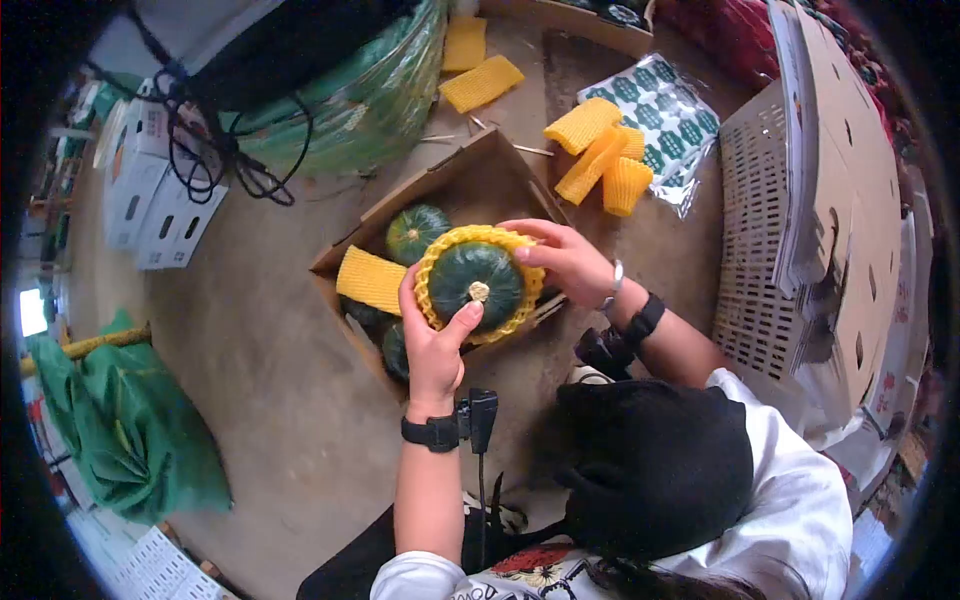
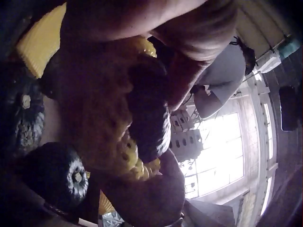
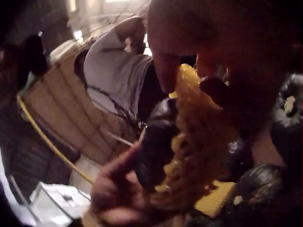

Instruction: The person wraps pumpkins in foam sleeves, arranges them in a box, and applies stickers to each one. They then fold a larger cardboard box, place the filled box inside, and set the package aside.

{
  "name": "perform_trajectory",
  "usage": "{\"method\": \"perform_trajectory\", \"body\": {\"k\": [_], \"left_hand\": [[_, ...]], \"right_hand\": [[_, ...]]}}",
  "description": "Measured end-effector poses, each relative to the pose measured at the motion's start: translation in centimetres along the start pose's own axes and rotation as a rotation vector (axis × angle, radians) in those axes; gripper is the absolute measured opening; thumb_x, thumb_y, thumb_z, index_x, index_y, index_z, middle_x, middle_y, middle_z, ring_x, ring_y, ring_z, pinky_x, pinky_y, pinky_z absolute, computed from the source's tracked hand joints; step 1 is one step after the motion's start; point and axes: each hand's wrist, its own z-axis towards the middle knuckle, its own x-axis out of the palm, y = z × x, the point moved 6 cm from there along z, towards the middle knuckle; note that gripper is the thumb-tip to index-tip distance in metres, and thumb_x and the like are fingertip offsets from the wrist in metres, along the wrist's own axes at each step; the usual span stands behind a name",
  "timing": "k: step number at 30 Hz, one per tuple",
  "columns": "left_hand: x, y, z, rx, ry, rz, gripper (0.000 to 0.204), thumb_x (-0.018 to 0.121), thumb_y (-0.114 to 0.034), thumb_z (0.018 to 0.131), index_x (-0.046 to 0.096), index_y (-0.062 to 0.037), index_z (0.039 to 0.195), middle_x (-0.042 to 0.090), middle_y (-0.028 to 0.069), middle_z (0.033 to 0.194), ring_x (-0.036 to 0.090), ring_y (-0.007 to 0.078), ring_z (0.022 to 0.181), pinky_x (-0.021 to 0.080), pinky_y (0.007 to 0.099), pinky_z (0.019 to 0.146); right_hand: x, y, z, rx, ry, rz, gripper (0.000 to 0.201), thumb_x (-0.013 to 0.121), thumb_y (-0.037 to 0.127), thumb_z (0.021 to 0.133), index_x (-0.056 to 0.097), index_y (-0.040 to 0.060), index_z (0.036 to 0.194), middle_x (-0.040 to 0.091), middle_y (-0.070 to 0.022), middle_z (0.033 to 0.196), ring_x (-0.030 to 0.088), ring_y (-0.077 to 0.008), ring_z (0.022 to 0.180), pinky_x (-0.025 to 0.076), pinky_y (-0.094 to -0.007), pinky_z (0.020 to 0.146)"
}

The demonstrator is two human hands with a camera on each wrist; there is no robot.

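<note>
A dark green kabocha squash [image 1: 468, 268] with a pale stem sits inside a yellow foam net sleeve [image 1: 470, 234], held over an open cardboard box [image 1: 500, 172]. My left hand [image 1: 436, 345] grips it from the near left side, thumb on top beside the stem. With its fingers at the far right rim of the sleeve, my right hand [image 1: 568, 262] pinches the netting. In the right wrist view the sleeve [image 3: 194, 137] wraps the squash's side. More squashes [image 1: 416, 233] lie in the box, with a flattened foam sleeve [image 1: 368, 280] over them at the left.
Loose foam sleeves [image 1: 585, 125] and a green-patterned plastic packet [image 1: 665, 115] lie on the floor beyond the box. Perforated crates and cardboard sheets [image 1: 850, 200] stand at the right. A green wrapped bundle [image 1: 370, 110] is at the back; white boxes [image 1: 160, 190] stand left.
</note>
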Motion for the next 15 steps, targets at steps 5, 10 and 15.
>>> {"method": "perform_trajectory", "body": {"k": [5,10,15], "left_hand": [[0.2,1.8,0.8,-0.072,0.024,-0.065,0.073,0.069,0.001,0.073,0.029,-0.0045,0.134,0.046,0.0098,0.124,0.048,0.0207,0.112,0.041,0.0325,0.097],[4.4,-1.0,-0.1,0.273,0.173,1.062,0.086,0.080,-0.022,0.064,0.032,-0.0097,0.134,0.039,0.0161,0.131,0.042,0.0303,0.118,0.035,0.0409,0.101],[4.5,-0.1,6.8,0.454,0.135,1.202,0.080,0.077,-0.025,0.056,0.043,-0.0131,0.127,0.040,0.0170,0.123,0.041,0.0361,0.116,0.034,0.0445,0.100]], "right_hand": [[2.0,-2.4,1.2,-0.064,0.044,0.427,0.051,0.054,0.029,0.091,0.038,0.0072,0.134,0.053,-0.0092,0.123,0.055,-0.0190,0.108,0.044,-0.0326,0.094],[0.7,-4.0,1.6,0.083,-0.073,0.436,0.035,0.042,0.031,0.096,0.056,0.0035,0.113,0.061,-0.0073,0.112,0.060,-0.0183,0.099,0.048,-0.0321,0.088],[-2.1,3.2,1.7,0.081,-0.196,-0.626,0.034,0.045,0.021,0.092,0.057,0.0056,0.120,0.061,-0.0135,0.112,0.060,-0.0244,0.098,0.047,-0.0354,0.087]]}}
